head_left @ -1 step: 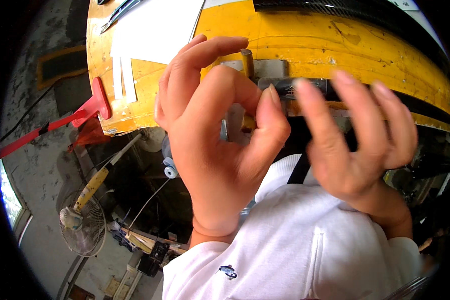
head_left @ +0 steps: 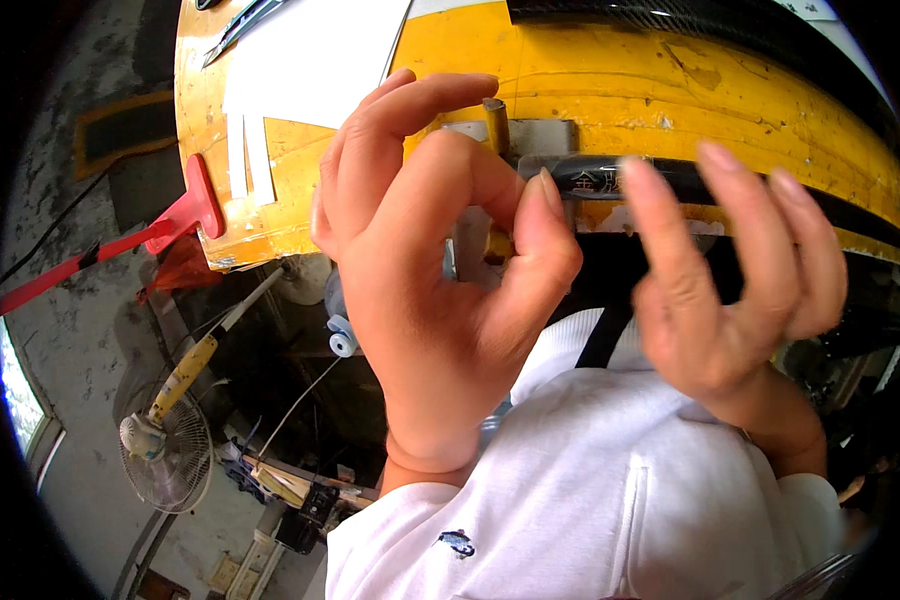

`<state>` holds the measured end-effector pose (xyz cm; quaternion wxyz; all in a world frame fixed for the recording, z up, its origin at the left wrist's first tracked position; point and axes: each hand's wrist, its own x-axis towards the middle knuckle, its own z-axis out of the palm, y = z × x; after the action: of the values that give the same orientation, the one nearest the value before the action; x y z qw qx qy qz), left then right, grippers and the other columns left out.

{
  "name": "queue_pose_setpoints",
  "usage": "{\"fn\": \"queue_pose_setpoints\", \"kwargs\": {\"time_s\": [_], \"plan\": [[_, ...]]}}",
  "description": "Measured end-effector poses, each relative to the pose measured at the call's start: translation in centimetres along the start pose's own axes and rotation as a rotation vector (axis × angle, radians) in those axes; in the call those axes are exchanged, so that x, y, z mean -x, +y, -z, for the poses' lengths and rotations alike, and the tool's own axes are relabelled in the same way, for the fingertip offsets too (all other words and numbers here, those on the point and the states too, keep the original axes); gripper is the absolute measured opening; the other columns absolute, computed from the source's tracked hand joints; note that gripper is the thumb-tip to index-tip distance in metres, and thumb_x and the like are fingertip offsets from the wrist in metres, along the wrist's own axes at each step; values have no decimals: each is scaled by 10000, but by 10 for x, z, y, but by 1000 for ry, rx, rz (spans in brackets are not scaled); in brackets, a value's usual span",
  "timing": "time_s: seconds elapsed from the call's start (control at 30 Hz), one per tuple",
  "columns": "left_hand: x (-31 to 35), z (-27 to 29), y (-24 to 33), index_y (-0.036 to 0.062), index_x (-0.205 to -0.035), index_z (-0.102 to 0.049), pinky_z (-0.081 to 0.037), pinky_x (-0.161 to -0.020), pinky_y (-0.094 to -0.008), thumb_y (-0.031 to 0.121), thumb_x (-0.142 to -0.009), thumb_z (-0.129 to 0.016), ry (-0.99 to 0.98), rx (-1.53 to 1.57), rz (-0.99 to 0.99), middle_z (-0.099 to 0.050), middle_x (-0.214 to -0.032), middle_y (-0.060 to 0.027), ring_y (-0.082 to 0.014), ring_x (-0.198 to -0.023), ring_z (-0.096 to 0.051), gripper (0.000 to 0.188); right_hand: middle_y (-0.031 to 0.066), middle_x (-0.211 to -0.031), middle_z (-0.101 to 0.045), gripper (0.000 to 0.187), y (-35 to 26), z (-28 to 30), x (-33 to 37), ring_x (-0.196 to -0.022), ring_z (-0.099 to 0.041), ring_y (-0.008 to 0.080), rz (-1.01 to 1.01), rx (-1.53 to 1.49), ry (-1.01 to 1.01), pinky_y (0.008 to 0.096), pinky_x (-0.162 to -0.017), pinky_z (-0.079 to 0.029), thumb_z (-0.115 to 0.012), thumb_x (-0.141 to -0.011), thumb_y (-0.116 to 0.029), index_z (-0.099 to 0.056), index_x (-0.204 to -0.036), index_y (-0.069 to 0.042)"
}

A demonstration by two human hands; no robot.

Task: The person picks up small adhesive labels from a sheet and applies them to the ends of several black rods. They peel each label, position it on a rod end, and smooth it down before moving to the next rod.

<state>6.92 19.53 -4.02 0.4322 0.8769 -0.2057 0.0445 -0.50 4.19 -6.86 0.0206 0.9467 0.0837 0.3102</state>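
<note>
A glossy black tube (head_left: 685,178) with small lettering runs along the front edge of the yellow workbench. My left hand (head_left: 420,230) is closed in a pinch, thumb and forefinger meeting at the tube's left end; its other fingers are raised and curved. My right hand (head_left: 735,270) hovers over the tube's near side, blurred at the fingertips. Its visible fingers are apart and hold nothing I can see. Just beyond my left fingers, a short upright peg (head_left: 495,125) stands by a grey metal plate (head_left: 552,137).
White paper sheets (head_left: 305,60) and a cutter (head_left: 242,30) lie on the yellow bench (head_left: 610,85). A thick black patterned tube (head_left: 690,30) rests at the back. Left of the bench are a red T-shaped handle (head_left: 185,215) and a fan (head_left: 165,450).
My right hand has shifted a little to the right along the tube, uncovering more of its lettering. My left hand keeps its pinch in the same place.
</note>
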Motion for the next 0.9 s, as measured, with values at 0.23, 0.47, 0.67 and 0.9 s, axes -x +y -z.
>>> {"fn": "queue_pose_setpoints", "kwargs": {"time_s": [0.23, 0.47, 0.67, 0.9], "plan": [[0, -5, 5, -10, -703, -482, -386, -900, -343, -34, -758, -628, 29, 36, 30, -584, -986, -166, -268, -1100, -550, 158, 31, -1187, -601, 358, -9, -8, -8, -1120, -450, 232, -24, -77, 82, 325, -930, -373, -625, -749, -55, -725, -1084, -132], [4, 0, 2, 19, -811, -490, -333, -1001, -387, -18, -773, -641, 51, -142, -42, -563, -1137, -182, -302, -1168, -488, 160, 60, -1184, -615, 419, 45, 24, -2, -1115, -504, 231, -78, -91, -53, 355, -953, -327, -708, -651, 11, -717, -1051, -114], [12, 12, 19, 32, -1226, -520, -234, -1089, -450, -1, -871, -506, 23, -321, -145, -440, -1386, -175, -385, -1307, -348, 357, -18, -972, -619, 256, 59, 37, 2, -932, -572, 180, -90, -117, 12, 421, -958, -303, -718, -715, -144, -723, -969, -113], [27, 50, 93, 0, -1221, -574, -328, -962, -410, -12, -794, -528, -82, -333, -288, -599, -1178, -127, -311, -1118, -511, 430, -50, -900, -599, 250, 77, 116, -4, -856, -572, 145, -28, -56, 134, 413, -954, -299, -708, -686, -144, -726, -935, -140]]}}
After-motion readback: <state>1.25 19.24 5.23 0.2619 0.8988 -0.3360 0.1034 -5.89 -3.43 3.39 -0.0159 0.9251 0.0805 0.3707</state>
